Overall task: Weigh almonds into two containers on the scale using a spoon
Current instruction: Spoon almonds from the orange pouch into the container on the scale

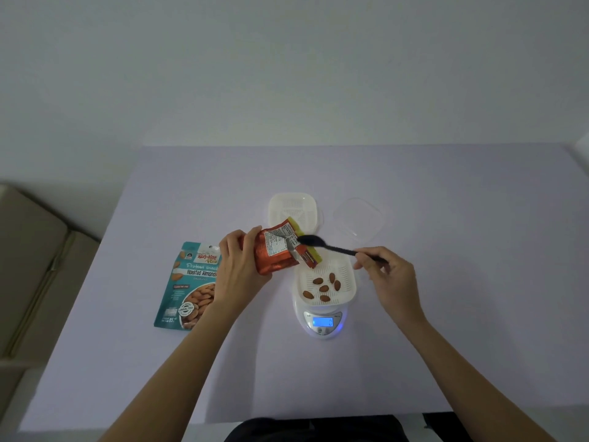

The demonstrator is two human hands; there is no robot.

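We see the left hand (pixel 240 269) wrapped around a small orange foil packet (pixel 276 253), its torn mouth tilted to the right and down, just above the far left corner of the white slotted container (pixel 345 275) that sits on the digital kitchen scale (pixel 322 323). The right hand (pixel 387 275) pinches the handle end of a black plastic spoon (pixel 328 247), whose long axis runs right to left with the bowl at the packet mouth. The coming scoop turns on this: the mouth opens toward the spoon, so we judge a short leftward push would enter it. Six almonds (pixel 323 288) lie in the container on the scale. A second white slotted container (pixel 292 208) and a clear lid (pixel 358 218) stand behind, and a teal roasted-almond bag (pixel 188 288) lies flat at left. The table (pixel 446 314) is open to the right.
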